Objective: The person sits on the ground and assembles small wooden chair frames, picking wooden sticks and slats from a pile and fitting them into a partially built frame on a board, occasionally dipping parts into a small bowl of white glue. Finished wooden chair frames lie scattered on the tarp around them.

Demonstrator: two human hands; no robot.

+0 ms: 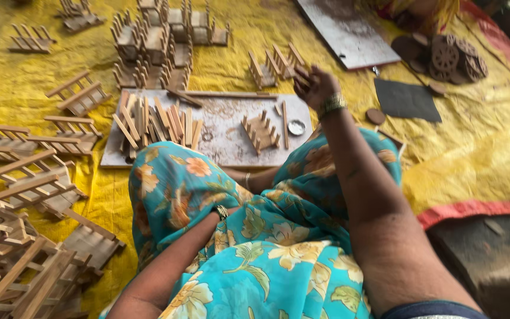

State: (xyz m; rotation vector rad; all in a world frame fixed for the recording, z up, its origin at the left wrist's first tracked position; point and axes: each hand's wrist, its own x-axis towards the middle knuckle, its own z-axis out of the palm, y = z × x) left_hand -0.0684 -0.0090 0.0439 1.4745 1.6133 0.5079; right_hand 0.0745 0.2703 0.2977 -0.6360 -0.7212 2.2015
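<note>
Head view. Right hand (314, 85), upper centre of frame, reaches out over the far edge of the board (219, 147); its grip is clenched on a small wooden piece (300, 75), fingers curled round it. A metal bangle sits at the wrist.

Left hand: hidden under folds of the turquoise floral sari (267, 248) at centre; forearm visible, grip cannot be told.

Board: flat, pale, rectangular, scuffed surface, lying on a crinkled yellow sheet (479, 153). On it, left: a loose heap of thin flat sticks (154, 124). Centre: a small slatted rack (261, 131) with upright pegs. Just beside the rack, right: a small round metal cap (296, 127).

Frame left and top: many finished slatted racks, stacked. Upper right: dark round wheels (453, 59), spoked, piled; a dark square pad (407, 99) near them.
</note>
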